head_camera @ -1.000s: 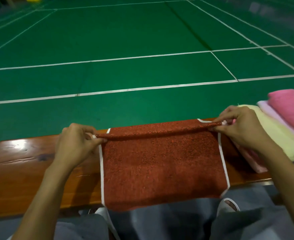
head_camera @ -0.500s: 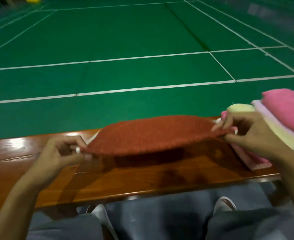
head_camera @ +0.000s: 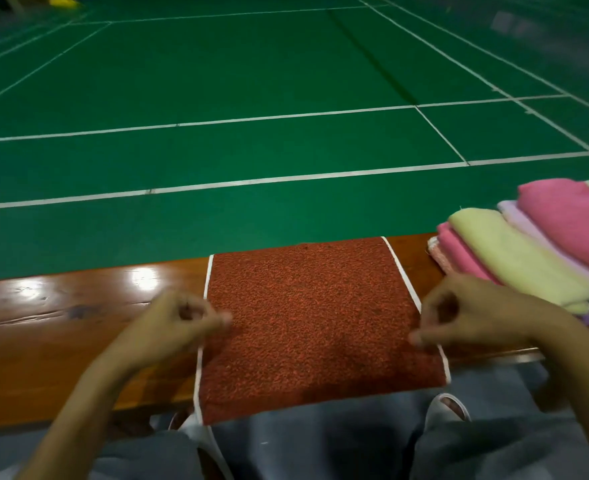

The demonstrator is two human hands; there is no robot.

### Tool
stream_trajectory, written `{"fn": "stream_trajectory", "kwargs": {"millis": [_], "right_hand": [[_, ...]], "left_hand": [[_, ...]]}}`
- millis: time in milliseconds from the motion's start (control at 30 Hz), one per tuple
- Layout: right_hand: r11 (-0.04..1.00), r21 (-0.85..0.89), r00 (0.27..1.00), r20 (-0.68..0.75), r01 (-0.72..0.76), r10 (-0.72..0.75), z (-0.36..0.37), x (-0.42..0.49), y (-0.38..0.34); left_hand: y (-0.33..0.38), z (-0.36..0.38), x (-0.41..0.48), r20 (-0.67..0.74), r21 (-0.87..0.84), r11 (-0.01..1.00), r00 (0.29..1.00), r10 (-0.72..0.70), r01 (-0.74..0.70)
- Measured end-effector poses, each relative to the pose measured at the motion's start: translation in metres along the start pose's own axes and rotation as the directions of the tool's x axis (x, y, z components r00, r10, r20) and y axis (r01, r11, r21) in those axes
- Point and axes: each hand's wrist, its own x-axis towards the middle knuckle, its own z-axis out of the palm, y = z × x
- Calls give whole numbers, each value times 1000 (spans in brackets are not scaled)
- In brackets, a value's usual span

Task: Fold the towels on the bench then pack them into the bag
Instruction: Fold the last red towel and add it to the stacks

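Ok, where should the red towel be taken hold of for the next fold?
Probably pinch the red towel at its two near corners, coming from the person's side: that edge overhangs the bench, free to pinch on both faces, while the rest lies flat on the wood.

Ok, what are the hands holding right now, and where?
Cannot be told: left hand and right hand sit at the red towel's side edges, but blur hides any grip.

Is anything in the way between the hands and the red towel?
No, nothing visible. The left hand is right at the red towel, by its left edge, and the right hand by its right edge, over the bench. The pile of folded towels sits off to the right.
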Motion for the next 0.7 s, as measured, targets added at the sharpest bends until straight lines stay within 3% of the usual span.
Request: {"fn": "stream_trajectory", "kwargs": {"millis": [33,67,100,133,200,333,433,567,700], "right_hand": [[999,-32,987,-162,-28,22,4,10,-1],[995,-89,940,-340,-53,20,13,25,-4],[987,-146,877,-480,-67,-11,25,42,-10],[981,-183,836,-547,-66,-46,40,60,-16],[965,-259,856,-505,-29,-110,70,91,-29],[903,-429,932,-322,11,-164,111,115,-32],[905,-422,923,-367,-52,-118,108,111,-10],[901,-345,880,-468,-261,75,92,103,29],[908,-317,875,-474,-274,99,93,98,36]], "left_hand": [[1,10,10,-248,56,995,964,99,-88],[4,21,19,-411,182,974,889,201,-136],[8,35,29,-466,325,934,833,297,-150],[11,48,38,-434,435,886,824,364,-162],[13,74,52,-303,551,813,862,406,-189],[-8,106,64,-150,654,747,947,283,-120],[-24,96,62,-203,670,741,951,232,-38],[-44,73,51,-279,640,763,951,130,83],[-47,73,46,-309,632,767,944,116,112]]}}
